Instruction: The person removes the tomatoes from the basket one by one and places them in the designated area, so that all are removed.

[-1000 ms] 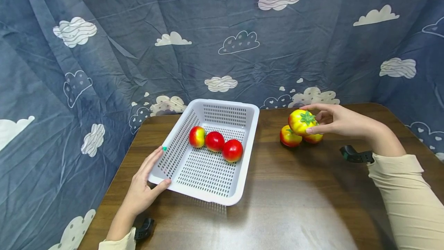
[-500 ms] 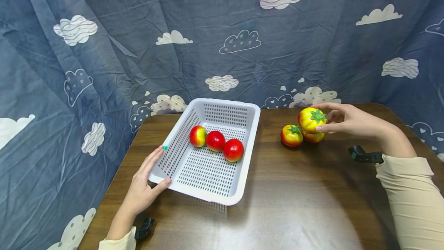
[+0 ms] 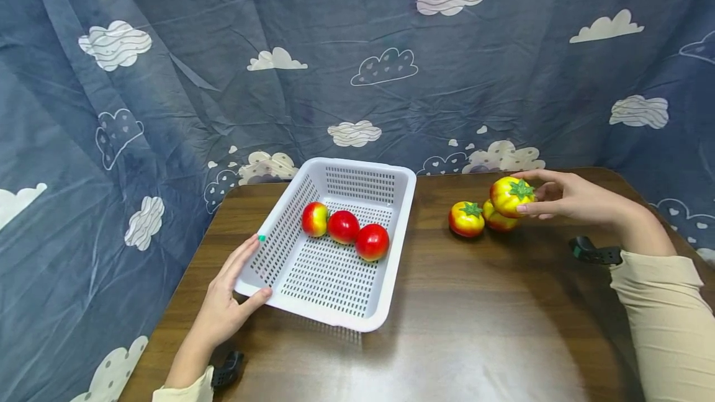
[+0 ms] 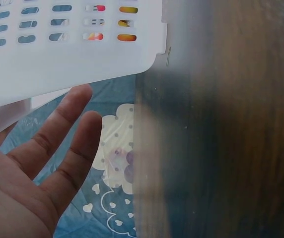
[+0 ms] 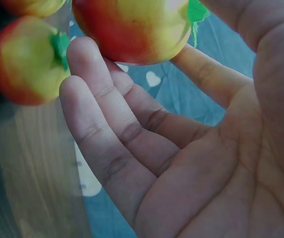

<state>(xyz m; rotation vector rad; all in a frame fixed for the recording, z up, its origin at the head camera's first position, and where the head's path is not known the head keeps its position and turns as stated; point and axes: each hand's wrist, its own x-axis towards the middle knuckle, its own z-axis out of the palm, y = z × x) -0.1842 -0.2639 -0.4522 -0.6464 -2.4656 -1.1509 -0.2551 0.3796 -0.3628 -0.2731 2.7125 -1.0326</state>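
In the head view, my right hand (image 3: 575, 196) pinches a yellow-and-red toy tomato (image 3: 509, 197) with a green leafy top. It overlaps part of a second toy tomato (image 3: 497, 218) on the table; whether they touch, I cannot tell. A third tomato (image 3: 466, 219) sits just left of that one. My left hand (image 3: 223, 309) rests at the near left corner of a white perforated basket (image 3: 313, 308), thumb on the rim and fingers fairly straight along its side. Inside lie three red-and-yellow tomatoes (image 3: 343, 227) in a row. The right wrist view shows the held tomato (image 5: 137, 29) at the fingertips.
All of this stands on a brown wooden table (image 3: 458, 327). Behind it hangs a blue cloth (image 3: 313, 104) printed with clouds. Black cameras (image 3: 594, 251) sit on both wrists. The basket is left of the middle, near the back edge.
My right hand has moved a little to the right with the held tomato, uncovering more of the tomatoes on the table. The left hand and basket stay put.
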